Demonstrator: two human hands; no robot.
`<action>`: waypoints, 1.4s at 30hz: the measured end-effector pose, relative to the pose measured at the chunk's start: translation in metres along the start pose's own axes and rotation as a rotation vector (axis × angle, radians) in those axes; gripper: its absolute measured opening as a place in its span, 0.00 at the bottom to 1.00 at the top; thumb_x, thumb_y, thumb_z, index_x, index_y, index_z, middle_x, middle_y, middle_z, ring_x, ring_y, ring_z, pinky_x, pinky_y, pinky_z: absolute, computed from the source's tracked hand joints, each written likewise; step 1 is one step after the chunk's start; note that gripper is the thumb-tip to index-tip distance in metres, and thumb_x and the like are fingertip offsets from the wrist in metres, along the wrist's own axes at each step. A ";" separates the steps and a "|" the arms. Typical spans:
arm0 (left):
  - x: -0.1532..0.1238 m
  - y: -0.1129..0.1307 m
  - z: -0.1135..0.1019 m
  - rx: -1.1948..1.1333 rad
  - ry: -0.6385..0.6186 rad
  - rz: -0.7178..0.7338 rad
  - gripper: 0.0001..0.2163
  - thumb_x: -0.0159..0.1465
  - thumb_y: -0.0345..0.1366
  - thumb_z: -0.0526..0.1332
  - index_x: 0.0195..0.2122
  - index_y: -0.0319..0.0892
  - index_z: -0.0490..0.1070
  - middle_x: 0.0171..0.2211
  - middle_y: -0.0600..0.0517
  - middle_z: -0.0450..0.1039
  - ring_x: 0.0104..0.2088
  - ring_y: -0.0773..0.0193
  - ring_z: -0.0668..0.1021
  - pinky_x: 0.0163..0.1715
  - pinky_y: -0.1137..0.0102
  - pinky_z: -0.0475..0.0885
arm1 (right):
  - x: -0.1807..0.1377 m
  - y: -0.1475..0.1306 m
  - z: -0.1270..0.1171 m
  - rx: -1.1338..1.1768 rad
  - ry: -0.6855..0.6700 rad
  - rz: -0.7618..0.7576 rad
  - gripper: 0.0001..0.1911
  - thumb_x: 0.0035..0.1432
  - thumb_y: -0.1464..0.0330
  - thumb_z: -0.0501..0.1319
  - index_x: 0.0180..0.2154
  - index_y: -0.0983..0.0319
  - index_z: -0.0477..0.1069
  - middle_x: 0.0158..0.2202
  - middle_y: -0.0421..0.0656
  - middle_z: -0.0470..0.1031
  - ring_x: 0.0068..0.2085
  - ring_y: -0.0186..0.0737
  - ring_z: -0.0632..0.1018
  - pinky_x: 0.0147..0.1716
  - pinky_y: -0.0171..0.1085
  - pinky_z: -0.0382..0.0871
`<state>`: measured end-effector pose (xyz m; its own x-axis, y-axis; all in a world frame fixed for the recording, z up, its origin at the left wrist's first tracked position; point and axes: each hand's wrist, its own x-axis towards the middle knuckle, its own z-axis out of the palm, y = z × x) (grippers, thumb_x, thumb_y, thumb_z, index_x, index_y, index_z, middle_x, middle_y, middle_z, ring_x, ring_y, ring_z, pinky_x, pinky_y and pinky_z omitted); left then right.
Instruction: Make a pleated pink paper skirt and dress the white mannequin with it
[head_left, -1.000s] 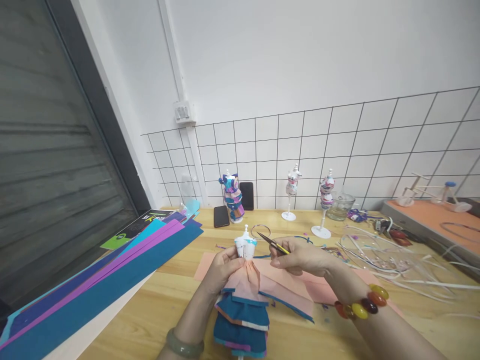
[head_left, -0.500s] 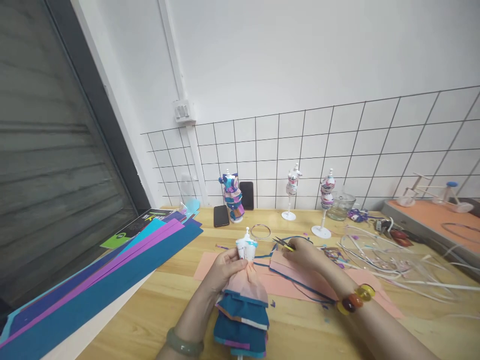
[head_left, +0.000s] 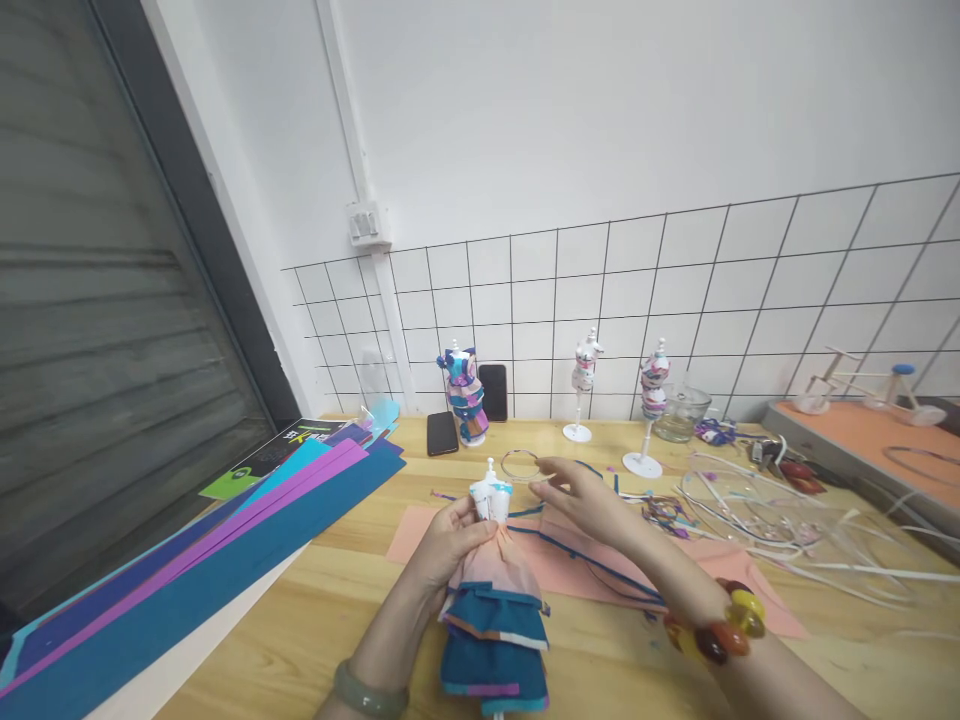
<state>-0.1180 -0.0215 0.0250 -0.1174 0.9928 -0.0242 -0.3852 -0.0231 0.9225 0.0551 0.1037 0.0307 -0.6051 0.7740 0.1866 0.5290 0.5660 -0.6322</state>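
Note:
My left hand (head_left: 448, 542) is closed round the waist of a small white mannequin (head_left: 491, 493). It wears a layered paper dress (head_left: 495, 625) in peach and teal that lies toward me on the wooden table (head_left: 352, 610). My right hand (head_left: 589, 500) hovers just right of the mannequin's bust with its fingers stretched out toward a thin wire ring (head_left: 521, 465). I see nothing in this hand. A narrow blue strip (head_left: 592, 562) runs from the mannequin across a pink paper sheet (head_left: 724, 572) under my right wrist.
Long teal, purple and blue sheets (head_left: 225, 560) are stacked at the left. Two dark phones (head_left: 442, 432), a dressed mannequin (head_left: 466, 395) and two more mannequins on stands (head_left: 583, 380) line the back. A glass bowl (head_left: 682, 412), white strips (head_left: 787, 520) and an orange tray (head_left: 862, 430) fill the right.
The small scissors my right hand held are no longer in view. That hand has opened and moved left toward the wire ring. My left hand keeps hold of the mannequin.

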 end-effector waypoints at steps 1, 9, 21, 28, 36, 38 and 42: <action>-0.001 0.000 0.002 -0.001 -0.013 0.006 0.19 0.46 0.32 0.70 0.42 0.38 0.75 0.41 0.44 0.78 0.44 0.54 0.77 0.46 0.67 0.67 | -0.003 -0.009 0.000 0.100 -0.067 -0.038 0.22 0.62 0.59 0.51 0.54 0.63 0.63 0.48 0.50 0.72 0.46 0.44 0.74 0.41 0.38 0.68; -0.006 0.001 0.016 0.019 -0.072 0.015 0.17 0.51 0.38 0.68 0.42 0.38 0.75 0.37 0.45 0.78 0.40 0.54 0.78 0.44 0.64 0.67 | -0.016 -0.035 0.017 0.705 -0.307 -0.039 0.22 0.50 0.61 0.66 0.45 0.64 0.67 0.28 0.37 0.66 0.28 0.32 0.68 0.25 0.31 0.61; -0.003 -0.004 0.011 -0.168 -0.045 0.048 0.13 0.60 0.42 0.61 0.37 0.37 0.75 0.29 0.49 0.76 0.34 0.62 0.76 0.42 0.69 0.66 | -0.018 -0.040 0.007 0.876 -0.389 -0.031 0.23 0.45 0.65 0.69 0.43 0.62 0.67 0.30 0.37 0.69 0.30 0.33 0.69 0.27 0.30 0.61; -0.004 -0.005 0.002 -0.166 -0.138 -0.021 0.22 0.61 0.47 0.58 0.51 0.39 0.70 0.41 0.42 0.77 0.45 0.52 0.76 0.48 0.60 0.65 | -0.015 -0.031 -0.002 1.108 -0.447 -0.158 0.26 0.44 0.68 0.71 0.46 0.62 0.67 0.38 0.41 0.73 0.39 0.36 0.74 0.42 0.36 0.66; -0.010 0.000 0.003 -0.075 -0.242 0.023 0.25 0.54 0.48 0.64 0.50 0.39 0.72 0.53 0.41 0.70 0.58 0.47 0.66 0.56 0.59 0.59 | -0.014 -0.026 -0.011 1.107 -0.424 -0.180 0.32 0.44 0.69 0.71 0.51 0.59 0.64 0.37 0.41 0.73 0.39 0.38 0.75 0.45 0.41 0.65; -0.008 -0.005 0.000 -0.136 -0.276 -0.003 0.27 0.56 0.50 0.62 0.53 0.39 0.69 0.53 0.40 0.70 0.57 0.47 0.67 0.56 0.57 0.58 | -0.015 -0.025 -0.016 1.086 -0.404 -0.192 0.28 0.44 0.70 0.71 0.48 0.59 0.66 0.36 0.41 0.73 0.38 0.37 0.74 0.43 0.40 0.66; -0.005 -0.012 -0.004 -0.175 -0.237 -0.046 0.25 0.60 0.50 0.57 0.54 0.39 0.68 0.51 0.39 0.71 0.53 0.47 0.71 0.54 0.54 0.59 | -0.016 -0.020 -0.031 1.090 -0.351 -0.223 0.18 0.42 0.70 0.70 0.37 0.60 0.69 0.37 0.43 0.72 0.37 0.39 0.73 0.38 0.38 0.65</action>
<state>-0.1167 -0.0268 0.0127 0.1125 0.9926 0.0449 -0.5396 0.0231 0.8416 0.0725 0.0891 0.0640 -0.8418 0.4706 0.2643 -0.2977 0.0036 -0.9547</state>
